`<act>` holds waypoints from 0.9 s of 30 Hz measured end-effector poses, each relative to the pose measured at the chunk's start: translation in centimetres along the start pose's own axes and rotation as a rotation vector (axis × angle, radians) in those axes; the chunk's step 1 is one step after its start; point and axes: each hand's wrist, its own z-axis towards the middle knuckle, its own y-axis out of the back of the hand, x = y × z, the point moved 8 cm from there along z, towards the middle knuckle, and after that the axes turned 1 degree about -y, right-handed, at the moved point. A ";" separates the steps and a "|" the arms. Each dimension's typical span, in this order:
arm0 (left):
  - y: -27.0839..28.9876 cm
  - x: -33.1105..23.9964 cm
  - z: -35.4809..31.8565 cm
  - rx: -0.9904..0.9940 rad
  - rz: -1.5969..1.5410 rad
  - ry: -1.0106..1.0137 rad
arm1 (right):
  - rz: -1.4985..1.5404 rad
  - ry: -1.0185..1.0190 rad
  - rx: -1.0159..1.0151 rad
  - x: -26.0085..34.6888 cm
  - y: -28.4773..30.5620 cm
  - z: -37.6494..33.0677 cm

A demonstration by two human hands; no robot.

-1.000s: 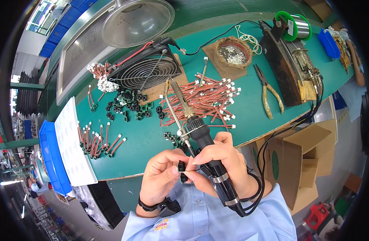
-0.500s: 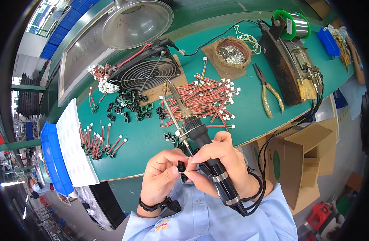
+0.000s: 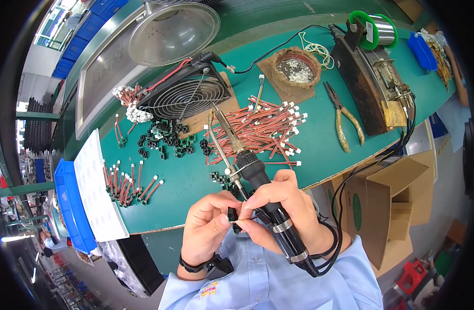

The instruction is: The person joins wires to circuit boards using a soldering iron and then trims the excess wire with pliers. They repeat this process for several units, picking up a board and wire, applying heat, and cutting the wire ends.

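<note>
My right hand (image 3: 286,206) grips a black soldering iron (image 3: 257,178) by its handle, with the metal tip pointing up and away over the green bench (image 3: 319,150). My left hand (image 3: 208,225) pinches a small black component (image 3: 231,214) between thumb and forefinger, right against the right hand's fingers. A thin red wire (image 3: 224,157) with a white end runs up from the pinch beside the iron. Both hands hover at the bench's near edge. A pile of red wires with white connectors (image 3: 262,132) lies just beyond the iron's tip.
A black fan (image 3: 182,95) and a metal lamp shade (image 3: 172,33) stand at the back. Small black parts (image 3: 162,139) and finished red leads (image 3: 126,183) lie left. Pliers (image 3: 345,121), a solder dross dish (image 3: 293,67), a solder-wire stand (image 3: 374,77) and a cardboard box (image 3: 386,201) sit right.
The hands and soldering iron have stayed in nearly the same place; the fingers shifted only slightly around the small black component.
</note>
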 end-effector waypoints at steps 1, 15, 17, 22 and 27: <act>0.0 0.0 0.0 0.000 0.000 0.001 | -0.010 0.004 0.017 0.0 -0.1 0.0; 0.0 0.2 0.1 -0.011 -0.019 -0.004 | 0.014 0.000 -0.009 -0.2 0.2 0.0; 0.0 0.2 0.1 -0.012 -0.010 -0.004 | 0.013 -0.001 -0.009 -0.3 0.2 -0.1; 0.0 0.1 0.1 -0.014 0.002 -0.023 | -0.024 0.016 0.040 -0.2 0.1 0.0; -0.2 0.0 0.1 -0.017 -0.016 -0.014 | 0.003 0.007 0.000 -0.2 0.1 0.0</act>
